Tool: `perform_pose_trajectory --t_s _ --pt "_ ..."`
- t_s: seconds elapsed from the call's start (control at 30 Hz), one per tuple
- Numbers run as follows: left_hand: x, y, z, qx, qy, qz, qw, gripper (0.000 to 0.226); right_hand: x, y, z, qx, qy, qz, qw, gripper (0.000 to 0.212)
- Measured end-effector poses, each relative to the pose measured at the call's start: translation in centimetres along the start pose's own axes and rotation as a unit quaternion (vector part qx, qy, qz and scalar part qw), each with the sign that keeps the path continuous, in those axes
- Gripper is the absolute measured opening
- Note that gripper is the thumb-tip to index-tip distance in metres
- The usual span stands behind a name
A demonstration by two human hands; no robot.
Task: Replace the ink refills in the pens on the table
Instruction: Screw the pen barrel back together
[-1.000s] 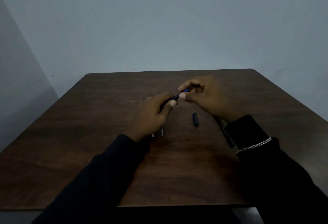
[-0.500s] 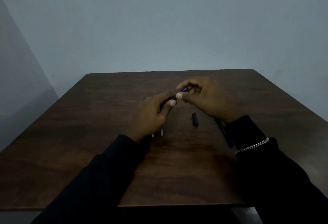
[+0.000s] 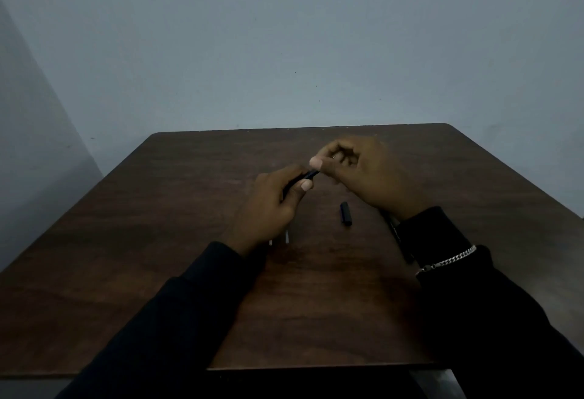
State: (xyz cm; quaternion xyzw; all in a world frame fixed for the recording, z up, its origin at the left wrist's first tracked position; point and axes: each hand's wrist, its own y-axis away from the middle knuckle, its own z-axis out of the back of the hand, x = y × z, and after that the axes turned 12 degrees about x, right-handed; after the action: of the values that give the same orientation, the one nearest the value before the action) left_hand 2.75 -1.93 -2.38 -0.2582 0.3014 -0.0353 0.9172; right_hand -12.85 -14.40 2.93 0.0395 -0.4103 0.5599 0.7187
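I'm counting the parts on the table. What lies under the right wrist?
A dark pen runs under the right hand and its sleeve. Only a stretch of it shows; both ends are covered.

Our left hand (image 3: 271, 205) fist-grips the pen barrel (image 3: 303, 179); our right hand (image 3: 363, 174) pinches just beyond its tip.

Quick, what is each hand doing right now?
Left hand: closed around the dark pen barrel.
Right hand: fingers pinched shut at the barrel's tip; what it pinches cannot be told.
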Motion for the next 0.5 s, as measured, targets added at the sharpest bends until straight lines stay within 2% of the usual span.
perform_pose_trajectory --t_s 0.03,0.2,0.37,0.43,0.5 --pt "0.13 -0.03 0.03 -0.004 -0.001 0.0 1.0 0.026 -0.09 -0.05 0.14 0.006 -0.014 -0.001 1.0 0.018" --pt "0.52 -0.1 -0.07 0.011 -0.021 0.004 1.0 0.029 -0.34 -0.01 0.2 0.03 0.034 -0.007 0.999 0.006" --pt "0.41 0.09 -0.05 0.007 -0.017 -0.008 1.0 0.029 -0.3 0.22 -0.3 0.038 0.109 0.017 0.993 0.047" --pt "0.27 0.1 -0.01 0.01 -0.013 -0.006 1.0 0.03 -0.19 0.19 -0.26 0.032 0.101 0.027 0.994 0.053" --pt "0.07 0.08 0.06 0.007 -0.012 -0.006 1.0 0.025 -0.17 0.12 -0.19 0.022 0.087 0.029 0.996 0.049"
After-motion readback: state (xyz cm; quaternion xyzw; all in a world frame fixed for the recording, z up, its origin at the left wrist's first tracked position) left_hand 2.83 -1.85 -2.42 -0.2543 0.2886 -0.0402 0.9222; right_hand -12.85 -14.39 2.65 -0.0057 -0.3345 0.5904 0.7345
